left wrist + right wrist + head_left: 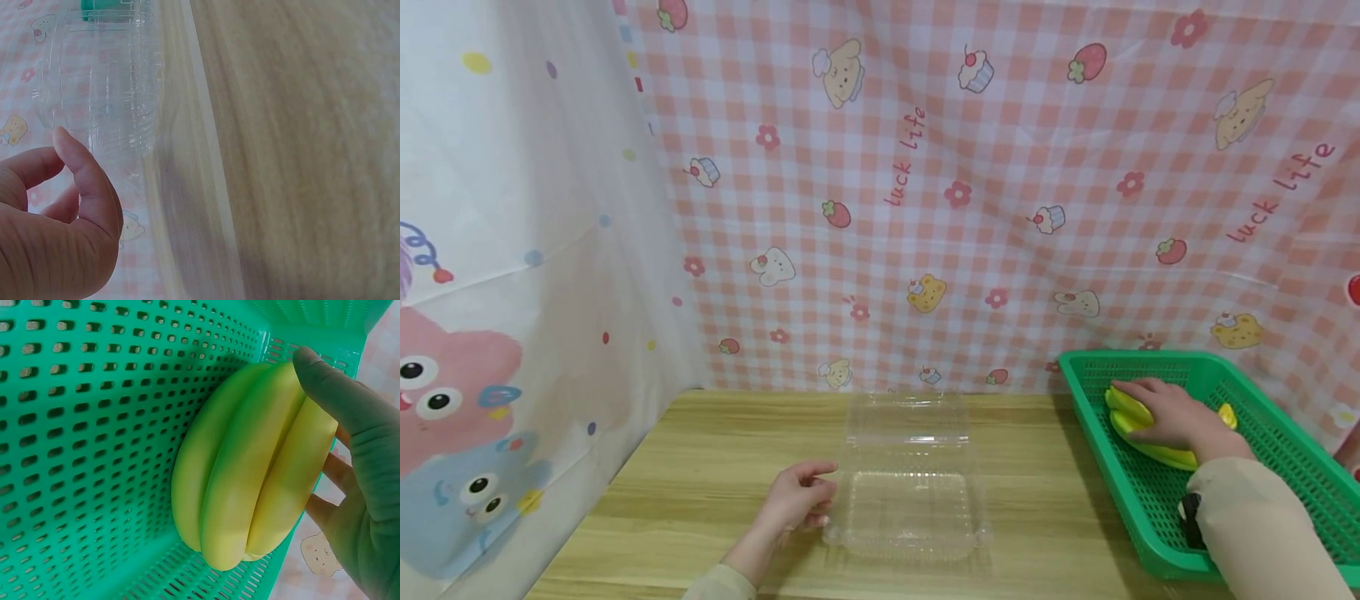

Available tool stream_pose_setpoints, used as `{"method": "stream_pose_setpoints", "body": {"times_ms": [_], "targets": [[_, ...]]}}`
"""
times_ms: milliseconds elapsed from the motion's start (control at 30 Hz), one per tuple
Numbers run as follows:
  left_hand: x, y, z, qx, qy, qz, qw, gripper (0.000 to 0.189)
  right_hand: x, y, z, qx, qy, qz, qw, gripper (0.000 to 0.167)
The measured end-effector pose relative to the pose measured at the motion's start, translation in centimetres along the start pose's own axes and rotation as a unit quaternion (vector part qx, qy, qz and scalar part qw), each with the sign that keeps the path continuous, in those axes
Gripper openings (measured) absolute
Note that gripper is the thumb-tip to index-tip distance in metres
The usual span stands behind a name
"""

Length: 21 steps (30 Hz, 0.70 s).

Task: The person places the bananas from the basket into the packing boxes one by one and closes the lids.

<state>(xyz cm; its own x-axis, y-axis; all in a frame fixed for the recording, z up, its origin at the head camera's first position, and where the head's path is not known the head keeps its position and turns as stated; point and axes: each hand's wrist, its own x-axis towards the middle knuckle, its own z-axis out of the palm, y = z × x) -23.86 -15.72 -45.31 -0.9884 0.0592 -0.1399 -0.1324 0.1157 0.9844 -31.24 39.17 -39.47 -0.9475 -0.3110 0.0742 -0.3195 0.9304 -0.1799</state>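
Bunch of yellow-green bananas is located inside the green perforated plastic basket, held by the right hand, thumb over one side, fingers wrapped on the other; whether its weight is lifted cannot be told. Loosely curled fingers are shown on the left hand, placed at the left edge of the clear plastic clamshell container; nothing is seen gripped, contact cannot be confirmed. Done: bunch grasped, clear hinged lid folded back. Judged left: bunch not yet brought out of the basket. Basket's raised left rim must be cleared; beyond it, bare wood-grain table is left between basket and container.
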Motion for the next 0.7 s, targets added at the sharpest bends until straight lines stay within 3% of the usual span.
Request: {"method": "stream_pose_setpoints", "body": {"times_ms": [367,700], "targets": [[-0.05,0.01,0.02,0.001,0.0,0.0,1.0,0.044,-0.17,-0.02,0.24,0.016,-0.029,0.012,0.9994,0.085],[0.0,-0.05,-0.09,0.003,-0.001,0.0,1.0,0.044,-0.51,-0.04,0.13,0.009,-0.058,0.058,0.9966,0.097]]}}
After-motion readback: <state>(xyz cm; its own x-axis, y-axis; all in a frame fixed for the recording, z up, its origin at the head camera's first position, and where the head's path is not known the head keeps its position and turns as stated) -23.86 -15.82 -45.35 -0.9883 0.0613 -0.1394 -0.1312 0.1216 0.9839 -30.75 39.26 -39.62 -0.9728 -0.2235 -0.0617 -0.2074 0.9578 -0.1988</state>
